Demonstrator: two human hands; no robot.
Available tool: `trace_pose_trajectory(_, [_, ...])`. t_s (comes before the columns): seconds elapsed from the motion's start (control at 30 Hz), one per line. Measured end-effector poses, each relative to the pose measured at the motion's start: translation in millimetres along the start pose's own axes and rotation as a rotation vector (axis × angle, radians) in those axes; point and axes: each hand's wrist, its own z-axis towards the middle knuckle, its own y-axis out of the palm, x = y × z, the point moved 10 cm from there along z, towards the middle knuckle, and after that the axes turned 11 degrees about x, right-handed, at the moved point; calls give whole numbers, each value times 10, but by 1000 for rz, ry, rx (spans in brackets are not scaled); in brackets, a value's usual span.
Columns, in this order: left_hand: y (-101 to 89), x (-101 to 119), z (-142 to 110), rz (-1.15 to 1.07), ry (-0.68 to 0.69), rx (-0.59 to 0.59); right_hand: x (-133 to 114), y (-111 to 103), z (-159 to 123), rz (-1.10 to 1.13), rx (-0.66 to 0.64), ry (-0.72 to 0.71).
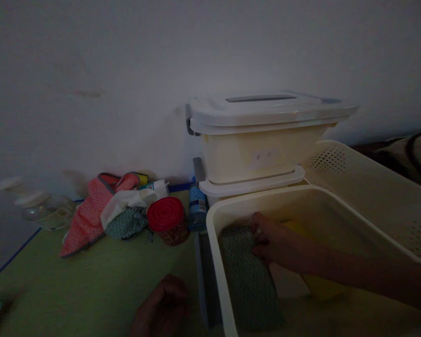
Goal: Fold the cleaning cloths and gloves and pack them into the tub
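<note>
My right hand (272,238) reaches into a cream plastic bin (215,262), with thumb and fingers closed at the patterned edge of a green textured cloth (250,281). The cloth lies along the bin's left inner side. Beside it in the bin are a yellow cloth (323,285) and a white flat piece (289,282), both partly hidden by my forearm. My left hand (163,304) is by the green tabletop, left of the bin, its fingers curled in and nothing visible in them. The light is dim.
Behind the bin stand stacked lidded boxes (256,154); a perforated cream basket (372,182) is on the right. Along the wall are a pump bottle (45,210), a pink cloth (91,210), a bundled green-and-white cloth (126,220), a red roll (167,220) and a blue bottle (197,208).
</note>
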Motion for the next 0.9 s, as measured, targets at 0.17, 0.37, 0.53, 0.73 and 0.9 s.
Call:
trace_pose_trajectory(0.17, [41, 44, -28, 5, 32, -50, -374, -105, -21, -491, 59, -281])
trace_pose_trajectory(0.37, [42, 45, -43, 41, 46, -43, -983, 378, -385, -915, -210, -956])
trace_pose_trajectory(0.53, [69, 61, -46, 54, 66, -60, -1024, 522, -563, -1018, -187, -1169])
trace_pose_trajectory(0.73, [73, 66, -42, 65, 116, -77, -782, 500, -479, -1000, -138, -1092])
trace_pose_trajectory(0.9, [99, 106, -59, 79, 136, -92, -467, 688, -342, -1172, -471, -814])
